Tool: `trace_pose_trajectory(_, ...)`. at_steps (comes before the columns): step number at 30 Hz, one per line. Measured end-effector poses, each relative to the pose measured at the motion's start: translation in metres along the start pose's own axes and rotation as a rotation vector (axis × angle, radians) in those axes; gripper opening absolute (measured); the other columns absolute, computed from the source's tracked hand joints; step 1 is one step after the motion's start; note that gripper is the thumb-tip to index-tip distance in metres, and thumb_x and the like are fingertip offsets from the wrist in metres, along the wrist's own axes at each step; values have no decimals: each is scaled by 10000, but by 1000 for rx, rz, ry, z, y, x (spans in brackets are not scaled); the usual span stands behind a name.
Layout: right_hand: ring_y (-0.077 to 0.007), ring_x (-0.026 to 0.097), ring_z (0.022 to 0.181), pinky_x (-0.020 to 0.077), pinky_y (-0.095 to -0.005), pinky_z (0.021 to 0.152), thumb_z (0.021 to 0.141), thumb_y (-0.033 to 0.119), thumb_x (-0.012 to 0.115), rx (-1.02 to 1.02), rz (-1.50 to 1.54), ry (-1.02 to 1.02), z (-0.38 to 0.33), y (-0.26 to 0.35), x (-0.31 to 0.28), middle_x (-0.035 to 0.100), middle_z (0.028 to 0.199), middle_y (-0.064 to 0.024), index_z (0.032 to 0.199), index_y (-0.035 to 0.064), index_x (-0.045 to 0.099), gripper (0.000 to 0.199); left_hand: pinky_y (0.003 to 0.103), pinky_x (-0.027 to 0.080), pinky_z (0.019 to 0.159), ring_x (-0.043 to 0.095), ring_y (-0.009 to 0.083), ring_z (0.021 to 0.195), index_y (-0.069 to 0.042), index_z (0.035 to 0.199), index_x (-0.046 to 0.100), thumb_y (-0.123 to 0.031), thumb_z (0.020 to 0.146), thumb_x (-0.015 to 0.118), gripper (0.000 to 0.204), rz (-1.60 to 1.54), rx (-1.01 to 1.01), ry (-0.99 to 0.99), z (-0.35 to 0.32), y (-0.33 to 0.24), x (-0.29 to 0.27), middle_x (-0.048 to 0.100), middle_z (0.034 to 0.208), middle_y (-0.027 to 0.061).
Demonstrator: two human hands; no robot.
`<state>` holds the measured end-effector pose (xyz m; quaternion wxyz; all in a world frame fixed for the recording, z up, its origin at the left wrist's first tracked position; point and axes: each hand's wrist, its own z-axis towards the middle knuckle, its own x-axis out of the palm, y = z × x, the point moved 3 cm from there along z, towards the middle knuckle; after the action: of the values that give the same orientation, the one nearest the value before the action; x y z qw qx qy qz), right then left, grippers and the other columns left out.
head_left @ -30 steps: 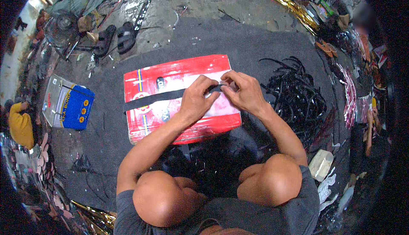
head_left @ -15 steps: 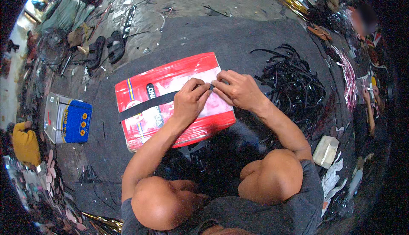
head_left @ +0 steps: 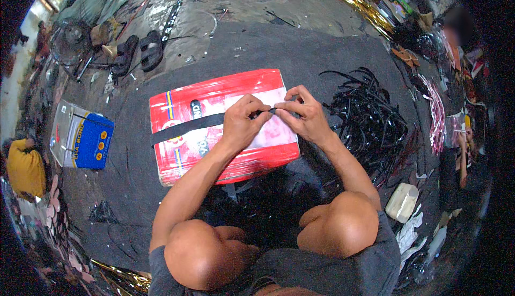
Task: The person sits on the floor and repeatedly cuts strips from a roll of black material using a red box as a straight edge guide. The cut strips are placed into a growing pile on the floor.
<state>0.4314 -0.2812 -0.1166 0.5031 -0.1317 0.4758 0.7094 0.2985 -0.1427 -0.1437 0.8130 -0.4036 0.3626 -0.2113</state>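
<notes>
Black strip (head_left: 193,126) already across red box (head_left: 230,86), end not laid down; left hand (head_left: 242,122), right hand (head_left: 307,116) both pinching it; black strip pile (head_left: 370,127) untouched

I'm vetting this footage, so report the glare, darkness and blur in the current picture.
Head view: pale glare on the red box; head view: the area between the knees is very dark, the picture's corners black; head view: a dark blurred patch at upper right.
</notes>
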Motion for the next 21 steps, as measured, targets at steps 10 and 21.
trace_pose_trajectory(10,-65,395,651,319,-254,577,742,124,807,508,326,-10,-4,-31,28,445,727,45,888,72,681,200,394,523,670,660,279,695,-25,787,728,-120,766,737,98,86,-117,32,10,-5,2,671,779,119)
trace_pose_trajectory(21,-154,509,696,456,-344,656,971,308,647,526,294,-95,-21,-30,26,545,751,-51,921,42,551,287,365,533,654,658,258,689,-16,801,730,-80,797,727,64,67,113,107,19,-9,10,638,781,114)
